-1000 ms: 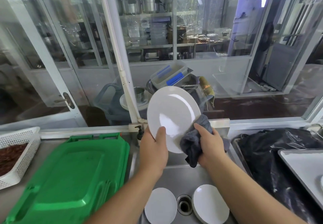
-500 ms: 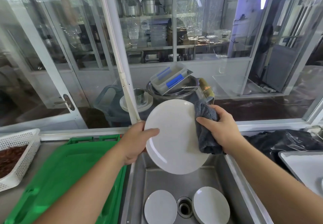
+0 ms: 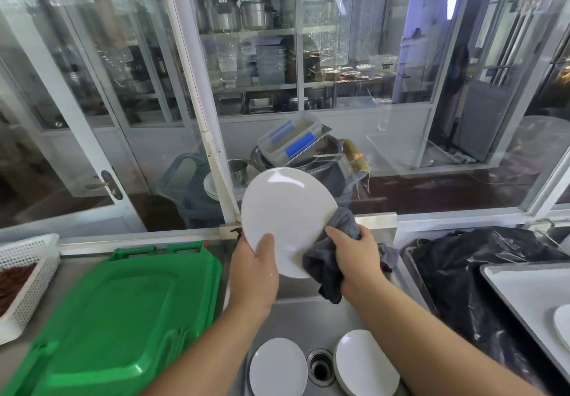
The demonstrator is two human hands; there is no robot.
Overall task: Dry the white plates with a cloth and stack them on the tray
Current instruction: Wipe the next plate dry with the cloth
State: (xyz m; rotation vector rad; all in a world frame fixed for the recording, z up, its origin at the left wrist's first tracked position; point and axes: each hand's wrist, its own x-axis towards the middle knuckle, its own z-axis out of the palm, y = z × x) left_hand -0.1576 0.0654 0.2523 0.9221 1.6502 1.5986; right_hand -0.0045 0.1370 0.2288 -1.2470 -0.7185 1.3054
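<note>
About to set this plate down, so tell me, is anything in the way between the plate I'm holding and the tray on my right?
Nothing solid visibly blocks it. The plate is up over the sink; a black plastic bag lies low between sink and tray, so carry it over that.

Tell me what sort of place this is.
Most likely the dishwashing area of a commercial kitchen. A steel sink holds white plates, shelves behind the glass carry large metal pots, and a big steel tray waits at the right.
</note>
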